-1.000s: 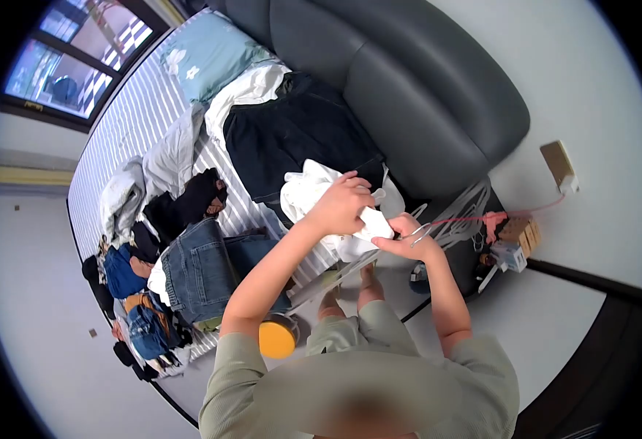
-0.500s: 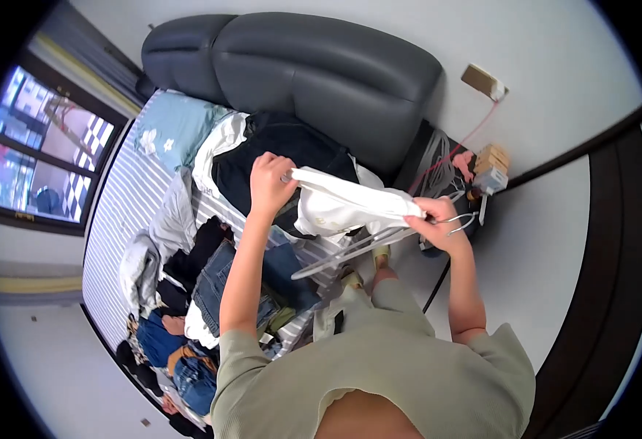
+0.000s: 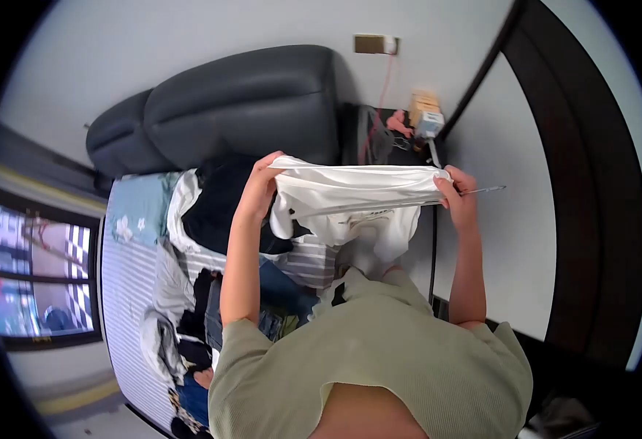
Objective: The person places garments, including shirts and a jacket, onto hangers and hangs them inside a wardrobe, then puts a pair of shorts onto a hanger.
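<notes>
A white garment [image 3: 350, 184] with a dark print is stretched between my two hands, hanging down in front of me. My left hand [image 3: 261, 186] is closed around its left end. At the other end, my right hand [image 3: 460, 196] grips the cloth together with a clothes hanger [image 3: 383, 207]. The hanger's pale bar runs along the front of the garment, and its metal hook [image 3: 493, 189] sticks out to the right of my hand. Whether any of the hanger sits inside the cloth I cannot tell.
Behind lies a striped bed [image 3: 134, 293] with a dark grey headboard [image 3: 248, 102]. Dark clothing [image 3: 222, 208], jeans [image 3: 281, 285] and several other garments are heaped on it, near a blue-green pillow [image 3: 138, 212]. A bedside table at right holds small boxes [image 3: 427, 117].
My view has turned to the right. The garment, tilted before, is now held level and spread wider, with more cloth hanging down. The hanger now lies close along its front.
</notes>
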Demonstrator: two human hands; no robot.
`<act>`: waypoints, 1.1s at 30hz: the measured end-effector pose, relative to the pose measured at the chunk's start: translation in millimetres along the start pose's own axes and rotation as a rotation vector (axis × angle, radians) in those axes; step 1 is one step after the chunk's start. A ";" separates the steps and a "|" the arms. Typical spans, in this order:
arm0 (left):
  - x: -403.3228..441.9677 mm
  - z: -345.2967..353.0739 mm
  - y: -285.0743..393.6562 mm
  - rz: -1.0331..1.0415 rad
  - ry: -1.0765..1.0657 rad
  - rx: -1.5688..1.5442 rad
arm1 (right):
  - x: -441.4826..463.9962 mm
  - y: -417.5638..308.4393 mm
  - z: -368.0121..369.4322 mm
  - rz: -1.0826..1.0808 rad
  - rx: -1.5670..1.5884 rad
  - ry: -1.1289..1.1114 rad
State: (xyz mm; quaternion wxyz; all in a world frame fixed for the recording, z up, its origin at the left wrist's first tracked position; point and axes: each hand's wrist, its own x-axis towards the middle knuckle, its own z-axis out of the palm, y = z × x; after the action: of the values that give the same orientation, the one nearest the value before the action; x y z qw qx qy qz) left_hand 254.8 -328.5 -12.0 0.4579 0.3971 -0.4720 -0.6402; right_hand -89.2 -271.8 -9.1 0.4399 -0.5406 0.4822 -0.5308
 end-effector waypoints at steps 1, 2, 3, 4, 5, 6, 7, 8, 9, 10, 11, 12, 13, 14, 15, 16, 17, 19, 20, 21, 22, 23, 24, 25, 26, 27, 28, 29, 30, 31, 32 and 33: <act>-3.9 25.4 3.1 -0.043 0.150 -0.102 | -8.7 -0.8 -8.9 0.019 0.004 0.050; 0.0 35.7 -0.6 -0.055 0.104 -0.102 | -18.1 -1.9 -17.5 0.037 0.008 0.099; 3.7 45.8 -4.7 -0.065 0.061 -0.105 | -27.0 -3.3 -26.2 0.054 0.010 0.143; 5.7 57.1 -7.5 -0.050 0.044 -0.107 | -35.2 -1.8 -34.5 0.042 0.008 0.171; 7.6 68.5 -10.2 -0.058 0.028 -0.113 | -44.6 -1.7 -42.3 0.063 0.020 0.207; 8.7 79.2 -13.0 -0.065 0.015 -0.120 | -54.0 -2.1 -48.8 0.083 0.032 0.240; 9.1 90.2 -16.1 -0.070 0.006 -0.126 | -62.9 -1.9 -55.4 0.101 0.045 0.269; 9.0 101.7 -20.5 -0.046 0.010 -0.115 | -71.6 -1.1 -62.2 0.116 0.059 0.293; 6.6 112.0 -23.2 -0.011 -0.008 -0.066 | -81.8 0.2 -69.0 0.132 0.073 0.318; 3.8 121.7 -25.3 0.021 -0.024 -0.020 | -91.7 1.3 -75.1 0.151 0.086 0.342; -0.6 132.5 -26.9 0.055 -0.038 0.025 | -101.7 2.2 -81.0 0.178 0.096 0.373; -5.2 144.6 -27.1 0.095 -0.021 0.090 | -110.5 2.7 -86.1 0.203 0.107 0.403; -9.9 154.4 -28.3 0.116 -0.008 0.130 | -118.3 3.4 -90.6 0.228 0.121 0.432; -16.3 163.8 -28.8 0.137 0.003 0.172 | -129.0 4.9 -94.2 0.236 0.137 0.438; -19.7 174.1 -28.5 0.165 0.015 0.212 | -138.0 6.5 -98.9 0.237 0.150 0.443; -22.6 183.9 -29.7 0.215 -0.001 0.229 | -147.3 8.3 -103.6 0.242 0.163 0.447; -23.2 188.2 -31.4 0.276 -0.035 0.318 | -157.2 10.9 -108.0 0.239 0.163 0.436; -19.6 195.8 -33.1 0.397 -0.105 0.498 | -177.6 14.0 -115.7 0.238 0.168 0.416; -19.2 203.2 -33.8 0.524 -0.109 0.553 | -187.2 13.4 -117.8 0.215 0.162 0.439; -26.3 213.5 -25.5 0.597 -0.098 0.685 | -198.4 10.5 -117.9 0.195 0.157 0.463; -34.7 223.4 -21.6 0.626 -0.083 0.717 | -209.6 8.8 -117.8 0.175 0.152 0.487; -40.2 232.2 -19.9 0.662 -0.067 0.747 | -219.9 8.3 -119.8 0.156 0.132 0.509; -41.0 236.9 -20.8 0.656 -0.078 0.777 | -229.2 7.7 -122.7 0.133 0.108 0.531; -41.1 240.6 -23.5 0.649 -0.090 0.809 | -237.9 7.8 -126.3 0.112 0.086 0.554; -43.3 245.0 -26.7 0.639 -0.103 0.840 | -246.0 8.5 -132.7 0.101 0.025 0.561; -47.8 251.2 -27.7 0.654 -0.111 0.890 | -252.6 7.3 -139.8 0.094 -0.038 0.568; -53.9 259.1 -27.7 0.670 -0.121 0.940 | -260.0 5.9 -144.4 0.088 -0.100 0.574; -58.9 266.3 -29.0 0.687 -0.130 0.989 | -267.5 3.1 -146.9 0.102 -0.120 0.582; -61.8 272.1 -33.4 0.662 -0.145 0.969 | -271.9 -9.5 -145.8 0.114 -0.141 0.589; -62.9 276.4 -36.7 0.671 -0.124 0.978 | -275.9 -19.1 -146.2 0.126 -0.164 0.594; -64.0 280.9 -40.4 0.680 -0.100 0.986 | -282.1 -22.0 -148.7 0.133 -0.235 0.600; -64.8 285.4 -44.5 0.690 -0.075 0.996 | -288.0 -27.8 -148.9 0.155 -0.273 0.594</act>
State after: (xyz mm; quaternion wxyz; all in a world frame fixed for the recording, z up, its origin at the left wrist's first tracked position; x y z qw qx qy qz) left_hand -5.9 -191.5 18.0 0.3811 0.3649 -0.8322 -0.1706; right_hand -228.1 22.4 -17.4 0.2428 -0.3780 0.6955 -0.5608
